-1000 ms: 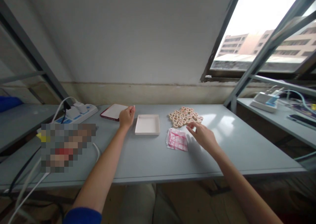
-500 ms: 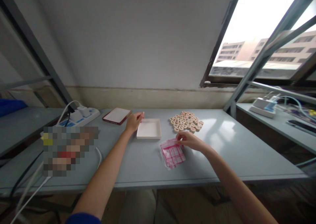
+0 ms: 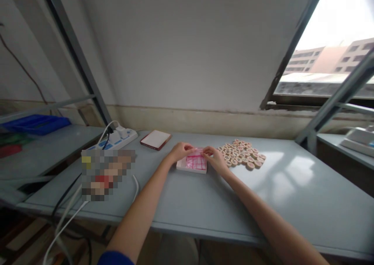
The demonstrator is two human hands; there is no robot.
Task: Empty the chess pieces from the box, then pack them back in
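Observation:
A shallow white box [image 3: 181,165] rests on the desk in front of me. Over it lies a clear plastic sheet printed with pink grid lines [image 3: 197,162], folded small. My left hand [image 3: 181,151] is closed at the sheet's upper left edge, thumb and fingers pinching it. On the opposite side, my right hand [image 3: 214,158] pinches the sheet's upper right edge. Beside the right hand is a cluster of round wooden xiangqi pieces [image 3: 241,154] with characters on their tops. Most of the box's inside is covered by the sheet and hands.
A box lid [image 3: 156,139], white inside with a dark red edge, lies behind to the left. Farther left are a power strip [image 3: 124,138] with plugs and cables, and a pixelated patch on the desk [image 3: 108,175]. A blue tray [image 3: 37,123] sits on the neighbouring desk.
My right hand has carried the folded plastic sheet from the desk onto the white box. My left hand has moved from the box's left edge to the sheet. The view has turned left.

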